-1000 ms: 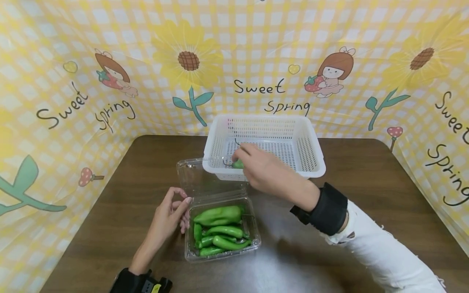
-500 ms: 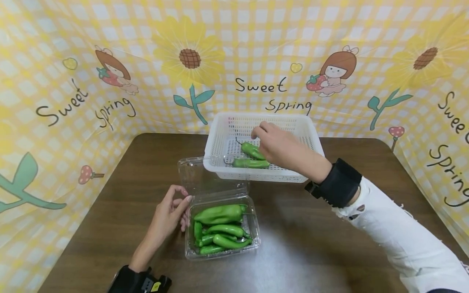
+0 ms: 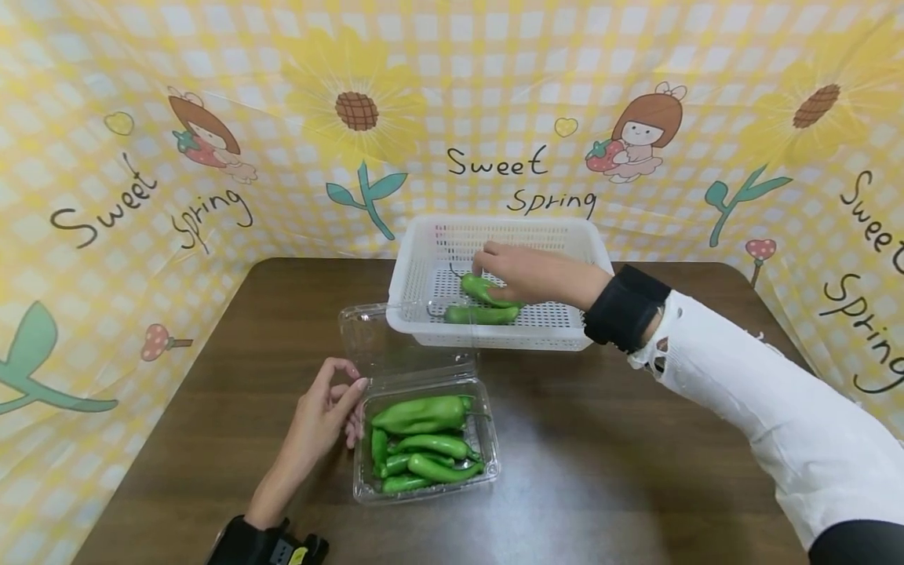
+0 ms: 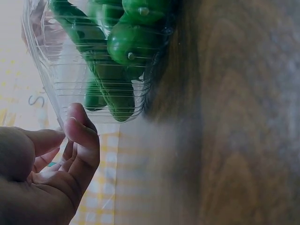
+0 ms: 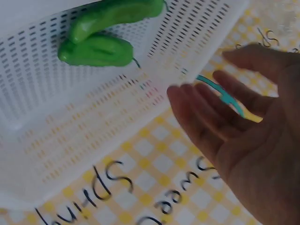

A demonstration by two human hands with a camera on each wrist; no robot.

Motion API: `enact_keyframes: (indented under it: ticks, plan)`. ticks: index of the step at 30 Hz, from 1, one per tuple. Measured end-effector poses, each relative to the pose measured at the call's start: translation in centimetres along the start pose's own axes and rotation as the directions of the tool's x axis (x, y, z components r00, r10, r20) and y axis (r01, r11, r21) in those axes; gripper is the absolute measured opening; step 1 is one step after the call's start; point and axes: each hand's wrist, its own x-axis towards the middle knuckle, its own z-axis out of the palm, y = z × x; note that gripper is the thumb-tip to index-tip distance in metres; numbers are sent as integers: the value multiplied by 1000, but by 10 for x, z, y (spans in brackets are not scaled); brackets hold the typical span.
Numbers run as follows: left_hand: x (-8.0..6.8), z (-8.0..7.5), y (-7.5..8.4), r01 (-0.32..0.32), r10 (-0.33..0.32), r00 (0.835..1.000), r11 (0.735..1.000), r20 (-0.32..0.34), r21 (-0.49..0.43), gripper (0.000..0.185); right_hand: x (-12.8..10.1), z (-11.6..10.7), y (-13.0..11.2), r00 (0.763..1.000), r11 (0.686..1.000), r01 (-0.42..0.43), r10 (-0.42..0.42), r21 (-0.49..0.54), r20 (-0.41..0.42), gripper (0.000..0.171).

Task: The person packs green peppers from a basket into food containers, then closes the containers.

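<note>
In the head view my left hand (image 3: 318, 420) pinches the left rim of a clear plastic clamshell box (image 3: 493, 455) between thumb and finger; the left wrist view shows this grip from below. Several green peppers (image 3: 424, 414) lie in the box, and its hinged lid (image 3: 417, 353) is folded back. Over a white slotted basket (image 3: 537, 340) hovers my right hand (image 3: 533, 275), fingers apart and holding nothing. Two green peppers (image 3: 482, 315) lie side by side on the basket floor, also seen in the right wrist view, where my right hand (image 5: 262, 136) is clear of both peppers (image 5: 101, 49).
The box stands in front of the basket on a brown wooden table (image 3: 600, 447), the lid's far edge overlapping the basket's front left corner. A yellow checked cloth (image 3: 480, 94) with printed flowers hangs behind and along both sides.
My right hand has let go of a green pepper in the basket and moved back and up from it. Both basket peppers are now in sight. The left hand keeps its hold on the box.
</note>
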Motion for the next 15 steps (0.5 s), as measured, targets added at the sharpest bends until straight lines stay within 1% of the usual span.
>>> enact_keyframes:
  ticks: [4, 8, 10, 12, 15]
  plan:
    - [0, 0, 0, -2, 2, 1000, 1000, 4, -4, 25, 13, 8, 8, 993, 998, -23, 16, 61, 113, 33]
    - [1, -1, 0, 2, -2, 1000, 1000, 5, 3, 25, 26, 16, 16, 974, 993, -87, 67, 83, 215, 45]
    - [1, -1, 0, 5, -5, 1000, 1000, 7, 6, 26, 32, 20, 19, 964, 991, -111, 88, 80, 249, 50]
    - [1, -1, 0, 6, -6, 1000, 1000, 9, 5, 26, 37, 24, 22, 959, 991, -114, 93, 65, 269, 51]
    - [1, -1, -1, 8, -8, 1000, 1000, 14, 0, 25, 43, 30, 24, 956, 996, -83, 69, 39, 284, 49]
